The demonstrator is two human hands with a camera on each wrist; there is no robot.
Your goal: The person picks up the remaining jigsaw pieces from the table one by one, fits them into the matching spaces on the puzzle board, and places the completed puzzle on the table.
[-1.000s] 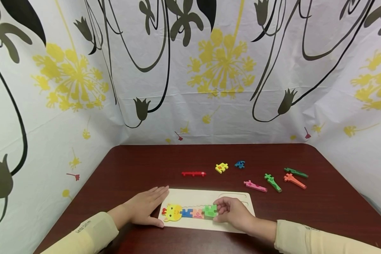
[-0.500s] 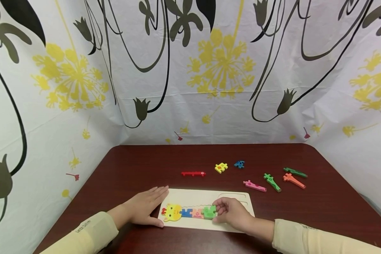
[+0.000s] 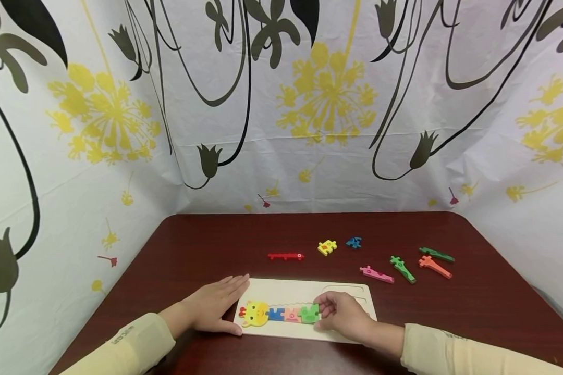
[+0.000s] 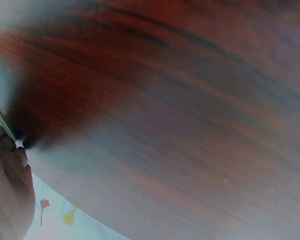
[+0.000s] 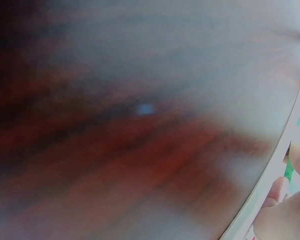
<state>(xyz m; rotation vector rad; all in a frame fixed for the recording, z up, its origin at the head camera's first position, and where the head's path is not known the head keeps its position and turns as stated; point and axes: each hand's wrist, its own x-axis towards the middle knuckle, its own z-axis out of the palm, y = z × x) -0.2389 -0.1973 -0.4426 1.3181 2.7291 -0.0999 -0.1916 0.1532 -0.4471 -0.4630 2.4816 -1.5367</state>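
In the head view, I sat at a dark red-brown table [image 3: 216, 245] that spread beyond both hands, with a white cloth [image 3: 262, 114] printed with yellow flowers and dark tulips hanging behind it and at either side. My left hand [image 3: 218, 304] lay flat, fingers straight, against the left end of a pale board [image 3: 281, 290]. My right hand [image 3: 342, 313] pinched the right edge of a green puzzle piece [image 3: 308, 313] over the board. The board's long axis ran crosswise, from my left hand to past my right fingers. The row on it ran the same way: a giraffe head [image 3: 255, 314] beside my left hand, its red horns pointing towards that hand, then a blue piece [image 3: 276, 314], a pink piece [image 3: 291, 315] and the green one, too nearly square for me to tell its long axis. Loose pieces [image 3: 286, 257] lay beyond my hands.

In the left wrist view, the tabletop was hazy beside my left hand; I couldn't tell its grip there.

In the right wrist view, blurred table filled most, with a bit of green by my right fingertips.
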